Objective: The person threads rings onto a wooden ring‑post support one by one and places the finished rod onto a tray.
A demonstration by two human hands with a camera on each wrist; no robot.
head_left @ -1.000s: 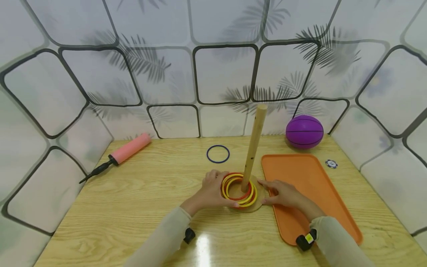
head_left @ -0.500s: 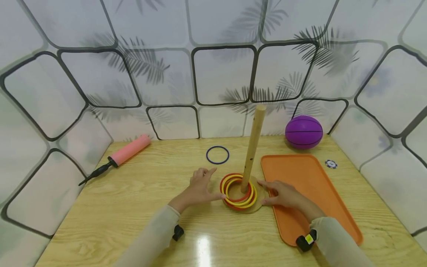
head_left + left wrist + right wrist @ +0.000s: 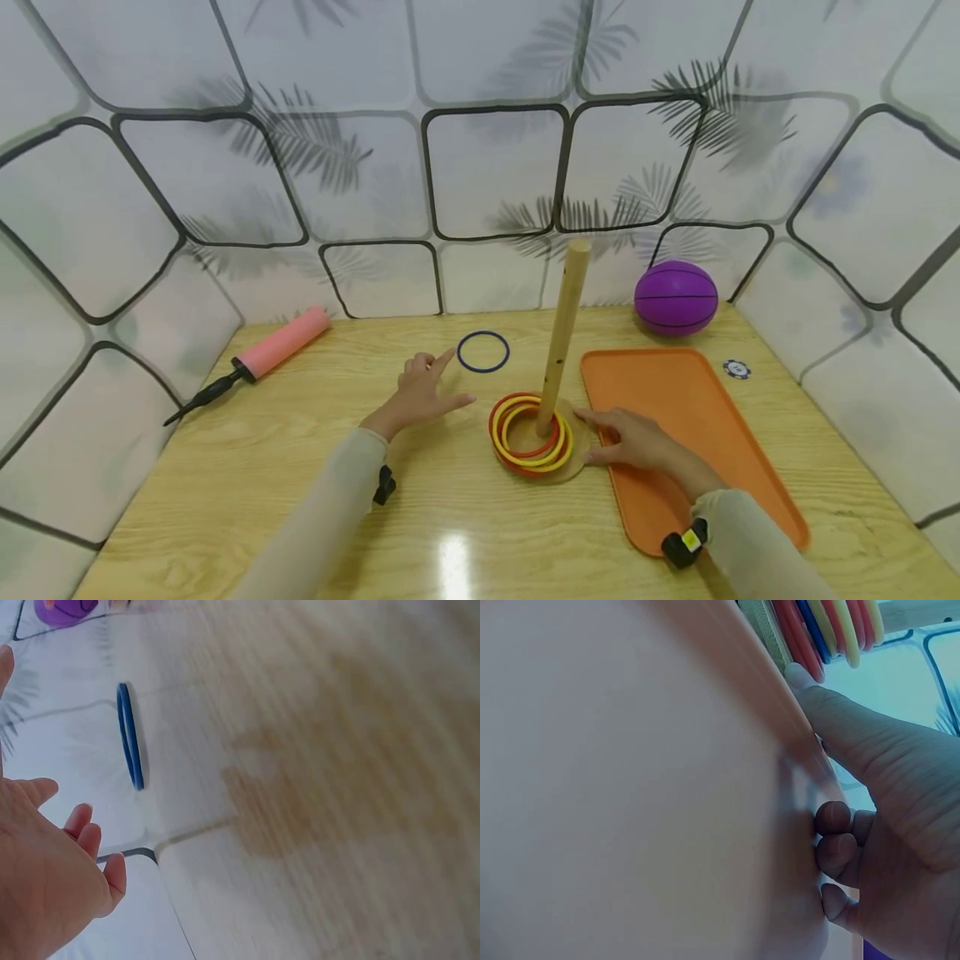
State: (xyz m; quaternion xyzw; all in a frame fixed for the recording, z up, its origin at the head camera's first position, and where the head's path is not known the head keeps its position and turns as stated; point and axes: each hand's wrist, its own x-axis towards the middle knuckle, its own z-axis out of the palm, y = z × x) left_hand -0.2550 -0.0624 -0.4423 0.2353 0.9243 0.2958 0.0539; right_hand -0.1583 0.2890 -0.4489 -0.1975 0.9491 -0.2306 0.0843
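A wooden peg (image 3: pixel 562 325) stands on a round base (image 3: pixel 576 465) with several red and yellow rings (image 3: pixel 528 433) stacked around it. A lone blue ring (image 3: pixel 483 351) (image 3: pixel 130 736) lies flat on the table behind. My left hand (image 3: pixel 420 392) (image 3: pixel 45 870) hovers open between the stack and the blue ring, forefinger stretched toward the ring, holding nothing. My right hand (image 3: pixel 626 437) (image 3: pixel 877 787) rests on the orange tray's left rim, thumb and forefinger touching the base's edge. In the right wrist view the stacked rings (image 3: pixel 829 630) show past my thumb.
An orange tray (image 3: pixel 690 417) lies right of the peg. A purple ball (image 3: pixel 676 297) sits at the back right, a small round chip (image 3: pixel 737 368) beside the tray. A pink pump (image 3: pixel 262 358) lies at the back left. Patterned walls close three sides of the wooden table (image 3: pixel 262 475).
My left hand has left the ring stack and moved back and left toward the blue ring, fingers spreading. The right hand has stayed at the base.
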